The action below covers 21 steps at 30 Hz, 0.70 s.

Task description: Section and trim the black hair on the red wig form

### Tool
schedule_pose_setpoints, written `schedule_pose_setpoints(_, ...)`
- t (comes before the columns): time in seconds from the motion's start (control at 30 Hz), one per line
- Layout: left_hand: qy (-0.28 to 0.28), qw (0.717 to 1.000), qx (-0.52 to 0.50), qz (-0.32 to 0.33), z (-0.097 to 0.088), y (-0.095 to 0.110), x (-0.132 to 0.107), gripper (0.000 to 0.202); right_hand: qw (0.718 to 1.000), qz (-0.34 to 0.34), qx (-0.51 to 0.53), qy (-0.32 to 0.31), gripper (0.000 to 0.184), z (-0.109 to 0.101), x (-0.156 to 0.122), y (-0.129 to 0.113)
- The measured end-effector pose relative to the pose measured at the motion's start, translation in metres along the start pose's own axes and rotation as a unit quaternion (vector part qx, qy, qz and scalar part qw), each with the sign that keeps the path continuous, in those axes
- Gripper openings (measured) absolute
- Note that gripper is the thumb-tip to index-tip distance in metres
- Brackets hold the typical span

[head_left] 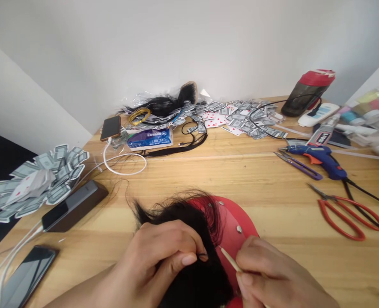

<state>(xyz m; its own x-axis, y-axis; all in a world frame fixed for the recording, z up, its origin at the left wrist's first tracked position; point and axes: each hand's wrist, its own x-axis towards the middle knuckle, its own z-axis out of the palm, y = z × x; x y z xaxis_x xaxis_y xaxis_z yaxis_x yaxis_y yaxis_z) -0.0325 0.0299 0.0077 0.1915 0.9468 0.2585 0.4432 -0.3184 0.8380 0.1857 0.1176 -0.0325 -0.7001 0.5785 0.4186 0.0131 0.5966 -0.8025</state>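
A piece of black hair point(189, 278) lies over a red pad point(237, 214) with silvery studs along its curved edge. Thumb and fingers of my left hand point(160, 256) are pinched together above the hair, on a few dark strands. My right hand point(269, 273) grips a thin, pale hook-like tool point(229, 259) with a fine tip. That tip points left at the hair's border on the red pad, close to my left fingertips. Loose strands fan out across the pad's far side. My hands cover part of the hair.
Red-handled scissors point(350, 214), a blue glue gun point(324, 160) and purple thread snips point(300, 166) lie right. Phones, a dark block point(76, 209) and white cables are left. Behind are cut playing cards point(240, 117), a blue packet point(150, 139), more hair and a red-lidded bottle point(308, 94).
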Motion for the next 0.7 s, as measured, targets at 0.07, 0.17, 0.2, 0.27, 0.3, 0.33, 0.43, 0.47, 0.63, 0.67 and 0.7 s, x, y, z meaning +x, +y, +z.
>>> schedule_pose_setpoints(0.07,0.001,1.0,-0.006,-0.001,0.0,0.0,0.0,0.015,0.997,-0.05,-0.06,-0.013,0.024,0.0,0.005,-0.003)
schedule_pose_setpoints(0.17,0.01,0.999,-0.034,-0.02,0.0,-0.002,-0.001,0.016,0.996,-0.06,-0.035,0.048,0.029,0.002,0.01,-0.005)
schedule_pose_setpoints(0.2,0.015,0.998,-0.05,-0.032,0.0,-0.002,-0.001,0.016,0.997,-0.041,0.008,0.068,0.03,0.003,0.01,-0.005)
schedule_pose_setpoints(0.27,0.029,0.994,-0.085,-0.057,0.001,-0.003,-0.001,0.017,0.991,0.006,0.1,0.087,0.03,0.007,0.008,-0.004)
schedule_pose_setpoints(0.3,0.039,0.991,-0.104,-0.071,0.001,-0.003,0.0,0.019,0.986,0.024,0.139,0.085,0.029,0.008,0.007,-0.003)
schedule_pose_setpoints(0.33,0.047,0.988,-0.124,-0.083,0.002,-0.003,0.0,0.02,0.982,0.034,0.169,0.08,0.027,0.01,0.006,-0.002)
schedule_pose_setpoints(0.43,0.064,0.977,-0.171,-0.11,0.002,-0.004,0.001,0.025,0.974,0.054,0.202,0.093,0.024,0.013,0.006,0.0)
schedule_pose_setpoints(0.47,0.068,0.974,-0.181,-0.116,0.002,-0.005,0.001,0.025,0.973,0.058,0.2,0.1,0.023,0.013,0.006,0.0)
schedule_pose_setpoints(0.63,0.085,0.96,-0.227,-0.14,0.001,-0.008,0.002,0.028,0.974,0.054,0.184,0.118,0.019,0.014,0.009,-0.004)
schedule_pose_setpoints(0.67,0.086,0.959,-0.232,-0.14,0.002,-0.009,0.002,0.028,0.974,0.048,0.181,0.124,0.018,0.014,0.009,-0.005)
schedule_pose_setpoints(0.7,0.087,0.958,-0.234,-0.14,0.002,-0.009,0.002,0.029,0.974,0.046,0.177,0.13,0.018,0.015,0.01,-0.006)
